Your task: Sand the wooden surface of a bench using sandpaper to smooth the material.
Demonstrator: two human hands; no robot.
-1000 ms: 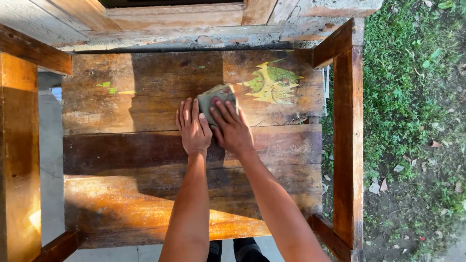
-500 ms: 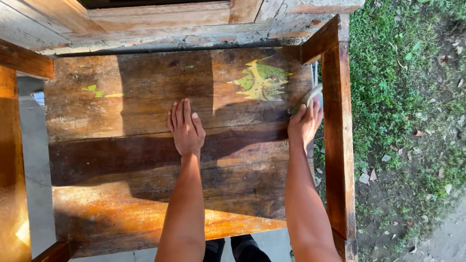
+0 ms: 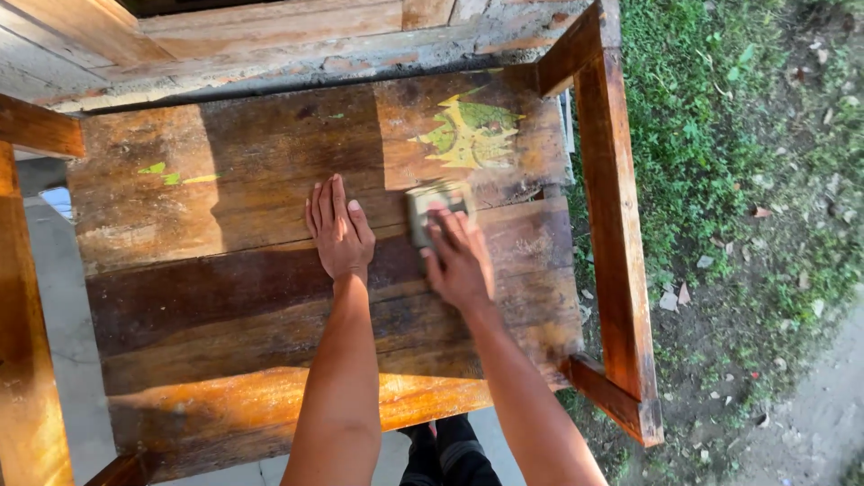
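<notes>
The worn brown plank tabletop (image 3: 225, 297) lies flat and open across its left and near parts, so a hand could slide freely there. On the right a raised reddish wooden rail (image 3: 612, 234) walls off the edge; a matching orange-brown rail (image 3: 31, 297) bounds the left. Weathered grey boards (image 3: 270, 45) close the far side.

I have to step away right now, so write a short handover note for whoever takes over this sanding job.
Left hand: flat, palm down on the wooden bench seat, holding nothing.
Right hand: pressing a grey-green sanding block on the seat, just below the patch of yellow-green paint.
Done: most planks look bare.
Left: that paint patch and small green flecks at the far left.
</notes>
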